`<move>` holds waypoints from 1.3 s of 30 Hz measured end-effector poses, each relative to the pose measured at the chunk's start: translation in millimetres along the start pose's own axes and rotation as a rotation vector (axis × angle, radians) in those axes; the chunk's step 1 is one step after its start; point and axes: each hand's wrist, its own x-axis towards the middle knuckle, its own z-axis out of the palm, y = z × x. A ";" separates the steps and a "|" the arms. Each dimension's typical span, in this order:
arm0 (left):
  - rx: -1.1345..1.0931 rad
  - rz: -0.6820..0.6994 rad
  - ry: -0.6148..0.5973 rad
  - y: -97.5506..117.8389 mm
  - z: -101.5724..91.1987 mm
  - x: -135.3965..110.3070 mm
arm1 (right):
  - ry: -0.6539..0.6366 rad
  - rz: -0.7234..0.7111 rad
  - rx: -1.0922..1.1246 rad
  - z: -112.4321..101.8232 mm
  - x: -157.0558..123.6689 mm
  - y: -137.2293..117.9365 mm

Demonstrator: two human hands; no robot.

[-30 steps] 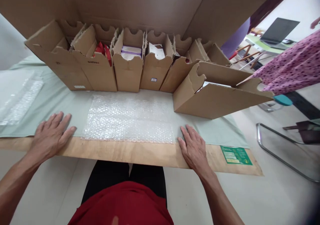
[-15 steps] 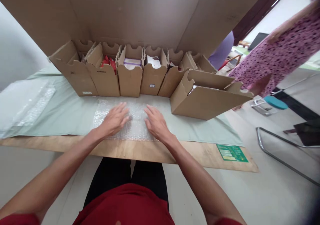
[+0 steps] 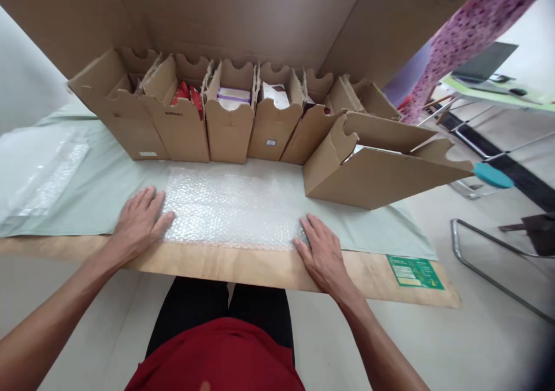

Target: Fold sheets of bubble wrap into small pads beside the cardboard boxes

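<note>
A sheet of clear bubble wrap point(image 3: 229, 206) lies flat on the pale green cloth point(image 3: 134, 185) in front of me. At its left edge rests my left hand point(image 3: 141, 220), fingers spread and thumb over the corner. My right hand point(image 3: 321, 249) lies by the right edge, its fingers apart and its palm near the table's wooden front edge point(image 3: 243, 264). Neither hand holds anything. Behind the wrap stands a row of open cardboard bins, among them one with red packets point(image 3: 188, 96), one with a purple-and-white box point(image 3: 234, 98) and one with white boxes point(image 3: 276, 96).
More bubble wrap point(image 3: 39, 165) is stacked at the left. An angled cardboard bin point(image 3: 381, 171) stands at the right, and a tall cardboard panel point(image 3: 243, 21) rises behind the row. Beyond the table are a person in pink patterned clothing point(image 3: 472, 32) and a teal stool point(image 3: 493, 175).
Both my hands have moved apart, from the middle of the bubble wrap out to its left and right edges. The person in pink has shifted, and my view has tilted slightly.
</note>
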 end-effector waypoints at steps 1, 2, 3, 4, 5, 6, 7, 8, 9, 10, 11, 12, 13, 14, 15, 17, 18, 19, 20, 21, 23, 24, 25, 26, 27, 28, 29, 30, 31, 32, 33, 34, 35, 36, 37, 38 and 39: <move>-0.018 -0.010 0.017 -1.3 -2.9 -3.2 | 0.033 0.015 0.017 -4.2 -7.2 4.2; -0.032 -0.026 0.040 -1.0 -6.3 -5.2 | 0.066 0.025 0.034 -8.6 -11.9 6.7; -0.034 -0.053 0.067 0.4 -10.1 -5.9 | 0.101 0.036 0.046 -12.7 -13.9 7.5; -0.022 -0.090 0.091 2.6 -14.0 -5.3 | 0.133 0.050 0.048 -16.3 -13.4 6.9; 0.001 -0.130 0.101 5.7 -17.5 -3.7 | 0.157 0.063 0.042 -18.7 -10.6 5.1; 0.029 -0.171 0.097 9.2 -20.5 -1.3 | 0.172 0.075 0.028 -19.8 -6.2 2.4; 0.056 -0.203 0.081 13.2 -22.8 1.7 | 0.176 0.085 0.013 -19.3 -0.7 -1.0; 0.076 -0.217 0.051 17.4 -24.5 5.0 | 0.169 0.091 0.004 -17.4 5.2 -5.0; 0.084 -0.214 0.016 21.6 -25.8 8.1 | 0.156 0.092 0.006 -14.6 10.8 -9.3; 0.080 -0.203 -0.010 25.6 -26.9 10.9 | 0.141 0.089 0.022 -11.3 15.6 -13.7; 0.064 -0.189 -0.026 29.2 -28.2 13.1 | 0.129 0.086 0.051 -8.4 19.1 -18.1; 0.037 -0.174 -0.030 32.6 -29.8 14.4 | 0.120 0.085 0.091 -6.6 21.2 -22.2; 0.001 -0.166 -0.023 35.6 -31.8 14.7 | 0.117 0.089 0.135 -6.3 21.7 -25.6; -0.043 -0.172 -0.010 38.5 -34.3 14.0 | 0.121 0.097 0.177 -7.8 20.5 -28.1; -0.095 -0.196 0.002 41.2 -37.0 12.3 | 0.134 0.106 0.212 -10.8 17.8 -29.6; -0.210 -0.268 -0.007 46.1 -41.6 6.8 | 0.183 0.120 0.247 -19.8 8.9 -29.3; -0.264 -0.301 -0.033 48.2 -42.9 3.5 | 0.211 0.122 0.247 -24.3 3.2 -27.3; -0.304 -0.321 -0.066 49.9 -43.1 0.0 | 0.230 0.122 0.240 -28.1 -3.1 -24.3; -0.325 -0.321 -0.101 51.1 -42.4 -3.4 | 0.234 0.125 0.227 -30.9 -9.5 -20.3; -0.319 -0.308 -0.130 51.7 -40.9 -6.5 | 0.224 0.133 0.212 -32.7 -16.0 -15.4; -0.258 -0.267 -0.146 51.0 -37.6 -12.1 | 0.184 0.156 0.186 -35.0 -27.9 -4.4; -0.221 -0.251 -0.120 49.6 -36.6 -14.4 | 0.172 0.169 0.176 -36.6 -32.6 1.0; -0.188 -0.238 -0.072 47.9 -36.6 -16.3 | 0.177 0.180 0.167 -39.1 -35.9 5.8; -0.162 -0.223 -0.002 46.2 -37.4 -17.6 | 0.195 0.186 0.159 -42.7 -37.5 9.3; -0.140 -0.198 0.080 45.1 -38.9 -18.1 | 0.222 0.185 0.154 -47.0 -36.9 10.9; -0.125 -0.159 0.164 45.3 -40.5 -17.6 | 0.249 0.176 0.152 -51.5 -33.9 10.3; -0.115 -0.110 0.236 47.6 -41.7 -16.0 | 0.276 0.156 0.154 -55.3 -28.2 7.0; -0.111 -0.049 0.292 52.3 -41.9 -13.1 | 0.292 0.120 0.164 -57.6 -20.0 0.7; -0.114 0.019 0.329 59.9 -40.7 -9.0 | 0.289 0.073 0.177 -57.7 -9.4 -8.3; -0.124 0.091 0.344 70.3 -38.0 -3.9 | 0.268 0.021 0.189 -55.2 3.1 -19.8; -0.136 0.164 0.337 82.8 -33.9 1.8 | 0.229 -0.033 0.197 -50.1 16.8 -33.0; -0.143 0.235 0.311 96.5 -28.7 7.9 | 0.165 -0.079 0.195 -42.6 30.8 -46.9; -0.140 0.300 0.264 110.3 -22.8 13.8 | 0.091 -0.115 0.180 -33.5 44.3 -60.4; -0.128 0.356 0.207 122.6 -16.8 19.0 | 0.003 -0.144 0.158 -23.6 56.2 -72.4; -0.109 0.400 0.138 132.2 -10.9 23.2 | -0.081 -0.168 0.133 -13.9 65.7 -81.7; -0.085 0.430 0.067 138.1 -5.6 26.1 | -0.151 -0.190 0.105 -5.3 72.1 -87.6; -0.061 0.445 0.003 139.7 -1.0 27.3 | -0.203 -0.207 0.077 1.7 75.2 -89.5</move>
